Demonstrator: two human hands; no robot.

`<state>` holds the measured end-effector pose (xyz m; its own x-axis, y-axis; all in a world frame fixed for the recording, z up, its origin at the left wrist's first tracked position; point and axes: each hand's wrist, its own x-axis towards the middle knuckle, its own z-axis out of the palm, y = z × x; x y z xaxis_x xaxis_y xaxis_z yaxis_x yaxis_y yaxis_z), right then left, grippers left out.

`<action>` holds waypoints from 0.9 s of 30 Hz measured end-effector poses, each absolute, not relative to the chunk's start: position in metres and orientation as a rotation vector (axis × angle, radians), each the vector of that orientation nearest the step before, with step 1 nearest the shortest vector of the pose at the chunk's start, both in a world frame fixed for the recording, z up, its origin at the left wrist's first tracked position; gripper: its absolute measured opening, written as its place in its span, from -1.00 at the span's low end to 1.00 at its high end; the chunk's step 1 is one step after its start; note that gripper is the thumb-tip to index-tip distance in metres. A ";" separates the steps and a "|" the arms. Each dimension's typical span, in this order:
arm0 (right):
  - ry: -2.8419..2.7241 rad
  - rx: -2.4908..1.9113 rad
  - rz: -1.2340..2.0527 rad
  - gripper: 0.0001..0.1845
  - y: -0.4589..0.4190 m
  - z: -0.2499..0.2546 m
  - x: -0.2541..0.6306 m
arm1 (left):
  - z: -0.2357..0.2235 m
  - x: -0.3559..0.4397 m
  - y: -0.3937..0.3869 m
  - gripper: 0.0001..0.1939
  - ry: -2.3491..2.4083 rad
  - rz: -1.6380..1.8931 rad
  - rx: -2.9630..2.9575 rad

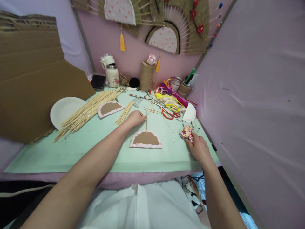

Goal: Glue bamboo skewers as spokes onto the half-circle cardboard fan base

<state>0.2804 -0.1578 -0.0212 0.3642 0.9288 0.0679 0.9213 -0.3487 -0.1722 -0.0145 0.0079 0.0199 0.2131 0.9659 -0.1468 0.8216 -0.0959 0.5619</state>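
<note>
Left hand (136, 118) curls, its hold indiscernible; right hand (199, 147) grips a multicoloured patterned object (186, 132), partly hidden, near the table's (176, 159) right edge.

The right hand (199, 147) part-hides a patterned object (186, 132) (unidentifiable).

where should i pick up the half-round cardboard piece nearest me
Probably pinch the half-round cardboard piece by its straight edge, bringing the hand in from your own side: it lies flat with that edge facing you, uncovered, while a thin stick overlaps the curved far edge.
</note>
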 end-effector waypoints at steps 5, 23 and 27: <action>-1.673 -2.408 -0.078 -0.42 -0.148 0.008 0.268 | 0.021 -0.014 0.008 -0.72 1.639 0.354 1.954; -2.170 -1.739 0.010 -0.75 -0.082 0.007 0.202 | 0.027 -0.036 0.002 -0.75 1.550 0.465 1.752; -2.262 -1.408 0.143 -0.73 -0.085 -0.003 0.190 | 0.031 -0.050 -0.012 -0.74 1.339 0.464 1.782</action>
